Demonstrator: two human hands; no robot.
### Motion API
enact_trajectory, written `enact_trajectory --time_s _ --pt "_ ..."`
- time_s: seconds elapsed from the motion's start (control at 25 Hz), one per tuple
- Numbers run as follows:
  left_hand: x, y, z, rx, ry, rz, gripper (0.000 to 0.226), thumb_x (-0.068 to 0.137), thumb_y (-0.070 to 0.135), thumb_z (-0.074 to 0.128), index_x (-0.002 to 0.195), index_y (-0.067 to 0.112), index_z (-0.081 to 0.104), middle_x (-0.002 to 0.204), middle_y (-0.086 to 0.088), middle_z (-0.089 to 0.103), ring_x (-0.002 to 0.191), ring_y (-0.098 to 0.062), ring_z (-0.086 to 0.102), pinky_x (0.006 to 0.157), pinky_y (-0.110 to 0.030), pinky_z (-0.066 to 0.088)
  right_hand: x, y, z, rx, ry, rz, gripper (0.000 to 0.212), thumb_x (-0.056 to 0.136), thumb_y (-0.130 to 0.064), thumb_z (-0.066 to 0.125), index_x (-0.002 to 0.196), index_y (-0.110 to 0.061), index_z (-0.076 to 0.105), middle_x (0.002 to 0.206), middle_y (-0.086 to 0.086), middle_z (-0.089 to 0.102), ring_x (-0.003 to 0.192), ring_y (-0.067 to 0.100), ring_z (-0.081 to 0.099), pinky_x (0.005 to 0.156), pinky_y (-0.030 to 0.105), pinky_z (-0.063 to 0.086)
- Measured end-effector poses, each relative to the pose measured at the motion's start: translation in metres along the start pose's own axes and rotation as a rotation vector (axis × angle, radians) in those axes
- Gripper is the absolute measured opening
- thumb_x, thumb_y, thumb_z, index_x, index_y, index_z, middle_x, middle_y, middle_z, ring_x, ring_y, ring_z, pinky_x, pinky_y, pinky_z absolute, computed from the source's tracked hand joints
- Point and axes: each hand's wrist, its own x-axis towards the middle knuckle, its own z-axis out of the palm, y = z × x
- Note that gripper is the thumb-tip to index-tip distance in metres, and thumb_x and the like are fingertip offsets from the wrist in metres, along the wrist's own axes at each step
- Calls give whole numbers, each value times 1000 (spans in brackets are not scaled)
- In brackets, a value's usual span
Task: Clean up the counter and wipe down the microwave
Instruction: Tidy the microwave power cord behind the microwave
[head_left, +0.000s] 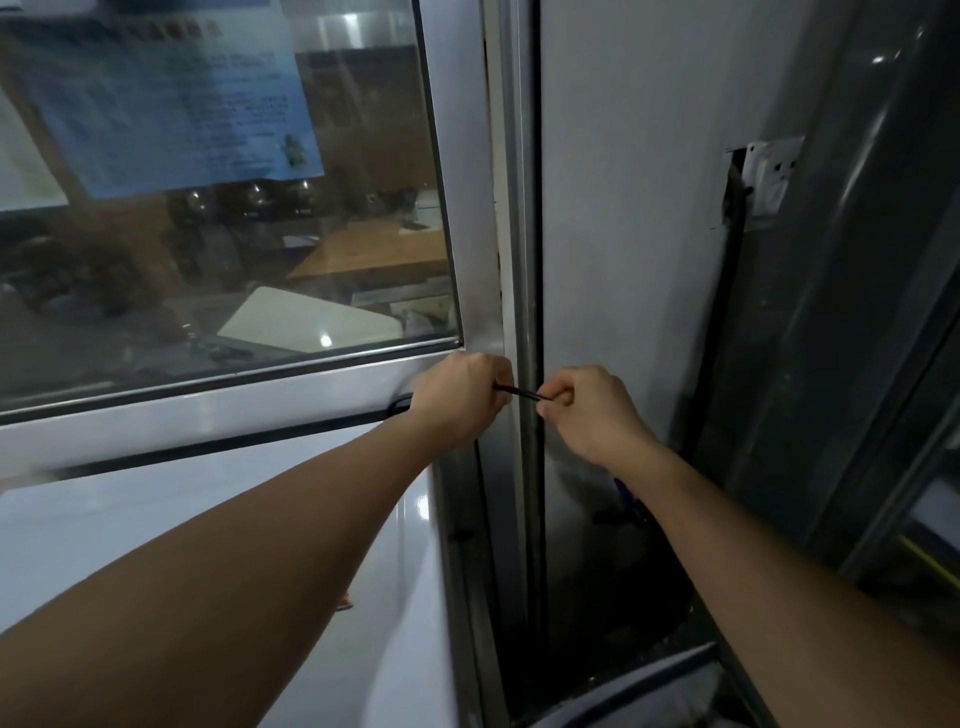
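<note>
My left hand (460, 397) and my right hand (589, 413) are raised in front of a white door (208, 415) with a glass pane. Between them runs a thin dark strand or stick (521, 393); each hand pinches one end of it with curled fingers. What the dark strand is cannot be told. The hands meet right at the door's edge, by the grey metal frame post (517, 208). No microwave or counter of the task shows in this view.
A blue paper notice (171, 104) is stuck on the glass. Through the pane I see a dim room with a wooden table (374, 254). A white wall socket (769, 176) sits on the grey wall at right, beside a dark metal panel (857, 260).
</note>
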Motion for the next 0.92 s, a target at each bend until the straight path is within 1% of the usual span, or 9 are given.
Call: enact_trajectory --time_s 0.16,0.28,0.32,0.4,0.48,0.6,0.72,0.8,0.92 --pt "-1 -8 -8 -18 65 19 9 91 24 56 92 18 64 82 0 61 78 -19 58 62 -29 40 -6 9 3 17 -37 -34 12 90 -12 58 98 -19 62 89 -7 60 80 3 55 62 10 36" --pt "-2 -14 -17 -77 119 4 11 92 22 55 93 15 63 79 0 60 77 -22 60 65 -33 49 -8 31 8 -39 -21 36 10 92 -15 55 99 -17 61 94 -2 61 83 10 57 63 16 41" --pt "-1 -16 -21 -106 144 -16 11 93 21 55 94 14 63 79 0 60 76 -22 61 67 -34 51 -9 40 8 -76 -22 74 8 93 -17 54 97 -16 61 93 0 62 82 13 57 63 20 43" --pt "0 -19 -28 -151 185 -58 12 93 20 54 94 12 63 80 -2 61 72 -20 59 65 -30 48 -12 53 7 -108 -34 142 9 94 -21 53 91 -15 59 86 3 61 75 15 55 62 26 42" --pt "-2 -21 -33 -138 184 -74 12 93 19 54 94 11 63 84 -5 63 71 -16 55 64 -27 43 -14 56 5 -107 -2 148 16 94 -22 53 79 -17 55 74 2 57 70 17 53 57 26 38" --pt "-4 -13 -42 -115 169 -80 14 93 18 53 103 14 62 98 -7 67 85 -21 61 76 -35 53 -13 39 -5 -34 134 71 26 93 -21 53 67 -25 49 70 -2 59 63 11 53 52 19 34" --pt "1 11 -64 -109 153 1 17 91 19 55 107 20 62 106 -3 67 98 -21 62 86 -42 54 -12 9 -21 37 216 -11 23 93 -20 54 70 -24 53 69 -3 62 59 2 53 52 15 34" --pt "5 29 -80 -84 139 85 17 90 18 57 105 21 65 105 -2 68 97 -20 62 86 -43 53 -13 -12 -29 43 243 -72 20 92 -21 54 73 -24 55 68 -4 62 59 4 55 53 17 38" --pt "3 47 -94 -44 122 155 16 90 19 58 102 22 68 101 1 68 96 -20 62 84 -43 54 -19 -33 -38 79 289 -117 19 90 -25 57 72 -28 57 68 -5 63 65 13 61 58 27 48"
